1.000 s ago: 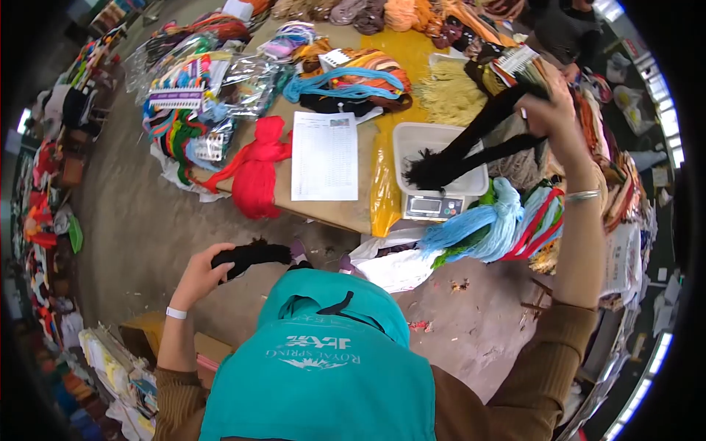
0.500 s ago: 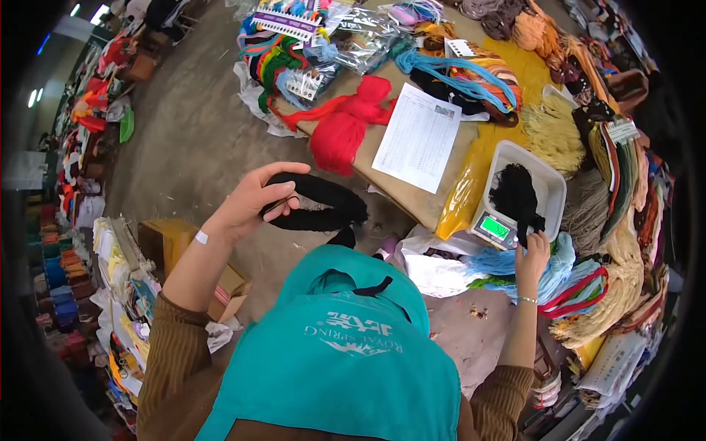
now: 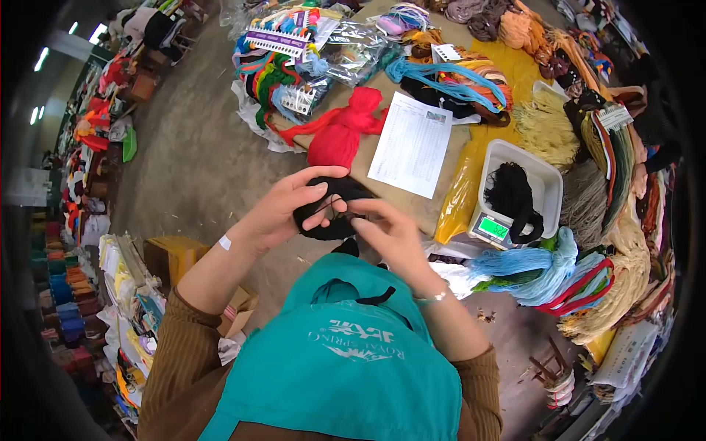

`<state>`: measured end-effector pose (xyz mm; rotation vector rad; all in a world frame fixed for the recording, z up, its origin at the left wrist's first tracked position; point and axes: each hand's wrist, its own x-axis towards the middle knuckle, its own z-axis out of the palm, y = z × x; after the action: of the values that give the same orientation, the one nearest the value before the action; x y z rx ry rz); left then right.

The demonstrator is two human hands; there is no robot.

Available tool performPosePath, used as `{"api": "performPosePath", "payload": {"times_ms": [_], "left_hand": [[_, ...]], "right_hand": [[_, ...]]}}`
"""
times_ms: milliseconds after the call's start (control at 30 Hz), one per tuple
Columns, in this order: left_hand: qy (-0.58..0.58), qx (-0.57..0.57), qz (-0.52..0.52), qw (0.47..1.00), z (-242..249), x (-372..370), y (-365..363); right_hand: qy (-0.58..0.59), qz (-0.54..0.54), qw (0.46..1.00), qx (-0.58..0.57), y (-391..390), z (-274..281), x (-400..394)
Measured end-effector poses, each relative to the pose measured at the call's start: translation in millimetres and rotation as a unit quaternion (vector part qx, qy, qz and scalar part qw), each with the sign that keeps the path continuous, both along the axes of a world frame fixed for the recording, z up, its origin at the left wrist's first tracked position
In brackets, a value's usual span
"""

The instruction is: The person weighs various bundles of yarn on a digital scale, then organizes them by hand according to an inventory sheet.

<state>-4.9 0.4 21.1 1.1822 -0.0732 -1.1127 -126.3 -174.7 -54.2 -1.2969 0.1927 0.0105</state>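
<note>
A looped hank of black yarn [image 3: 323, 228] hangs in front of the teal apron. My left hand [image 3: 283, 209] grips its left side, with fingers curled through the loop. On the other side, my right hand [image 3: 386, 235] has its fingers closed at the hank's right edge; the exact pinch is partly hidden. More black yarn [image 3: 511, 192] lies in the white tub [image 3: 557, 184] of a digital scale, and part of it droops over the front rim beside the lit green display [image 3: 493, 228].
On the table edge lie a red yarn bundle [image 3: 342, 132] and a printed sheet [image 3: 410, 145]. Blue skeins [image 3: 529, 264] hang by the scale. Coloured hanks [image 3: 456, 77] are piled behind. A cardboard box [image 3: 173, 257] stands at the left.
My right hand has left the black yarn at the scale and come over to the hank in my left hand. The hank has moved slightly right and is more bunched.
</note>
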Motion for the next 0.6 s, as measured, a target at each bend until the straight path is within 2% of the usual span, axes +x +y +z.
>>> {"api": "performPosePath", "payload": {"times_ms": [33, 100, 333, 467, 533, 600], "left_hand": [[-0.004, 0.0, 0.0, 1.0, 0, -1, 0], [-0.027, -0.002, -0.002, 1.0, 0, -2, 1], [-0.037, 0.029, 0.024, 0.999, -9, -8, 3], [-0.067, 0.067, -0.003, 0.995, -25, -14, -3], [-0.058, 0.062, 0.005, 0.996, -33, -18, -9], [-0.052, 0.057, 0.013, 0.997, -34, -19, -14]], "right_hand": [[-0.011, 0.006, 0.994, 0.113, 15, -2, 10], [0.037, 0.024, 0.968, 0.249, 23, -3, 18], [0.028, -0.058, 0.97, 0.234, 17, -12, 7], [0.008, -0.056, 0.971, 0.232, 6, -9, -4], [0.076, -0.078, 0.981, 0.163, -3, -4, -8], [0.047, -0.047, 0.98, 0.19, -15, -6, -9]]}}
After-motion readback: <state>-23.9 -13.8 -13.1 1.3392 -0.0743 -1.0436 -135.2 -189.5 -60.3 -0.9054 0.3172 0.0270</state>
